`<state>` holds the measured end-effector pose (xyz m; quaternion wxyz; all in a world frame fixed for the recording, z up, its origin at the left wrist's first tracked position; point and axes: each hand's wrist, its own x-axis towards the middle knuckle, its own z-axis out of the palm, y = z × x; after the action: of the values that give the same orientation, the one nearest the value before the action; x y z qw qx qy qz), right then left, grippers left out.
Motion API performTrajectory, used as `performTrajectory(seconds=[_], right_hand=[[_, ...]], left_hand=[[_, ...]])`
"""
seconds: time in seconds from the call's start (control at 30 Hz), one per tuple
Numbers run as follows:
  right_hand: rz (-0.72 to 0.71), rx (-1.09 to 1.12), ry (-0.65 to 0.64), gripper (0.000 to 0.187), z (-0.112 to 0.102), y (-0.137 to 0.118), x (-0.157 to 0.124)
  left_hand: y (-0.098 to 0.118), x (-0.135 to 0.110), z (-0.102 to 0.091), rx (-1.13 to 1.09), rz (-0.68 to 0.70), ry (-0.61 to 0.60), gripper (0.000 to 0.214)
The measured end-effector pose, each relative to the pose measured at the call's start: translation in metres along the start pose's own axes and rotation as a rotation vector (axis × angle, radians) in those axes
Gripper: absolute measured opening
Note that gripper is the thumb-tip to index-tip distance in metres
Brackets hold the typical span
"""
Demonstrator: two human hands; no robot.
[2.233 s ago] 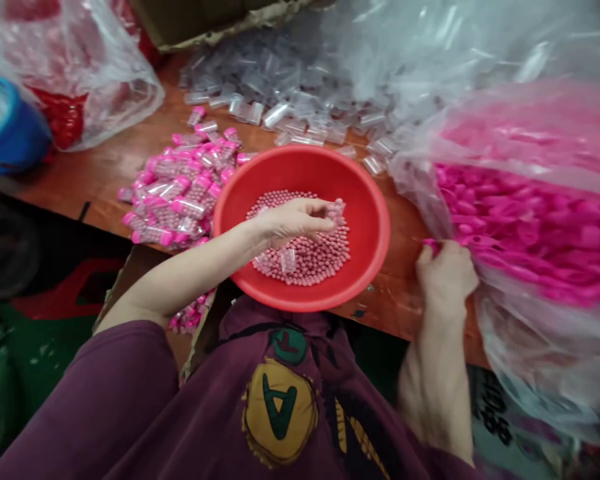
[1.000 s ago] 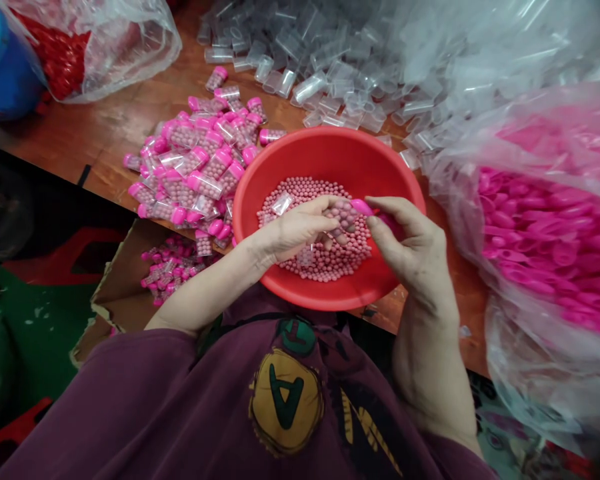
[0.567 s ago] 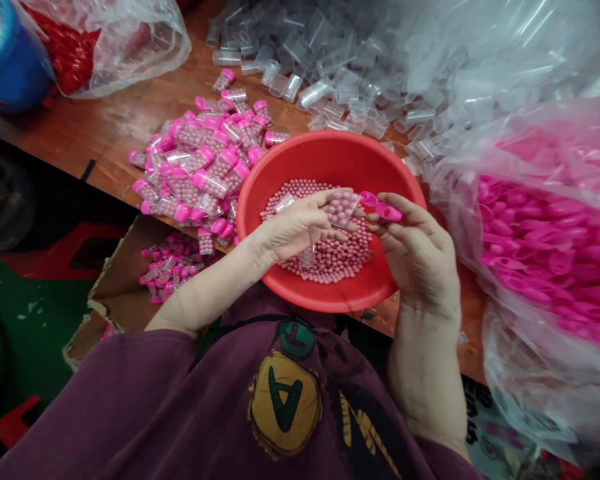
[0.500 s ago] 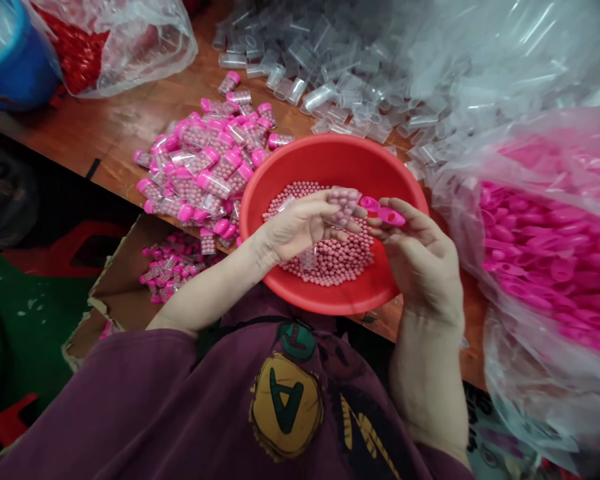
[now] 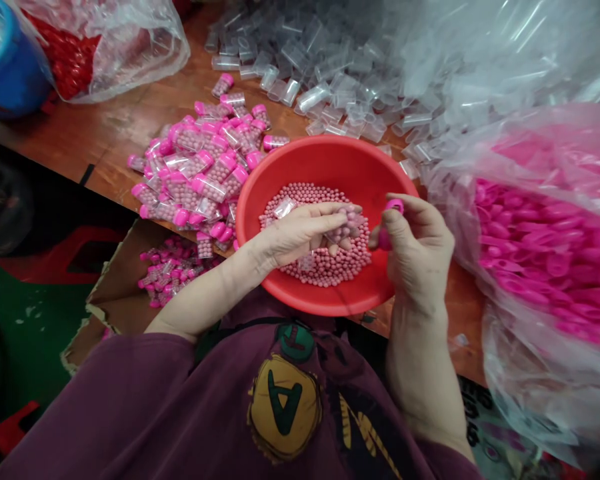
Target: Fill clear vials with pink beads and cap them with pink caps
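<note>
Red basin rim (image 5: 325, 150) curves near the left hand (image 5: 300, 233) gripping a clear tube (image 5: 349, 225), right hand (image 5: 415, 250) pinching a pink cap (image 5: 386, 223).

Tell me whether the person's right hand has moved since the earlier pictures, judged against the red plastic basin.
Yes. The right hand has moved leftward, from the clear bag of pink plastic caps to the red plastic basin's right rim.

Pink beads (image 5: 325, 260) fill a red basin (image 5: 380, 287).
</note>
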<state>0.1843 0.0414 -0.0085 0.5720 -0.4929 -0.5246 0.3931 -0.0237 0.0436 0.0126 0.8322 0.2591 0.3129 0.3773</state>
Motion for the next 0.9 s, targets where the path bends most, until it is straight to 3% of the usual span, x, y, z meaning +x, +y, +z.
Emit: performTrajectory(seconds=[0.1, 0.27, 0.53, 0.7, 0.8, 0.9], right_hand=[[-0.043, -0.153, -0.056, 0.035, 0.0, -0.003, -0.001], [-0.063, -0.229, -0.196, 0.036, -0.001, -0.011, -0.004], [-0.277, -0.405, -0.237, 0.02, -0.001, -0.018, -0.002], [-0.37, -0.625, -0.091, 0.019, -0.01, -0.007, 0.006], [-0.304, -0.53, -0.029, 0.018, -0.007, -0.009, 0.005], [-0.226, -0.364, -0.044, 0.017, 0.004, -0.019, -0.001]], left_hand=[[0.0, -0.001, 0.001, -0.004, -0.029, 0.003, 0.02], [0.0, 0.0, 0.003, -0.031, -0.059, 0.028, 0.01], [0.002, 0.0, 0.0, 0.009, -0.051, -0.01, 0.011], [0.001, 0.002, -0.002, 0.018, -0.046, 0.024, 0.03], [0.001, 0.005, -0.002, -0.008, -0.033, 0.016, 0.044], [0.001, 0.006, -0.002, -0.028, -0.015, 0.029, 0.036]])
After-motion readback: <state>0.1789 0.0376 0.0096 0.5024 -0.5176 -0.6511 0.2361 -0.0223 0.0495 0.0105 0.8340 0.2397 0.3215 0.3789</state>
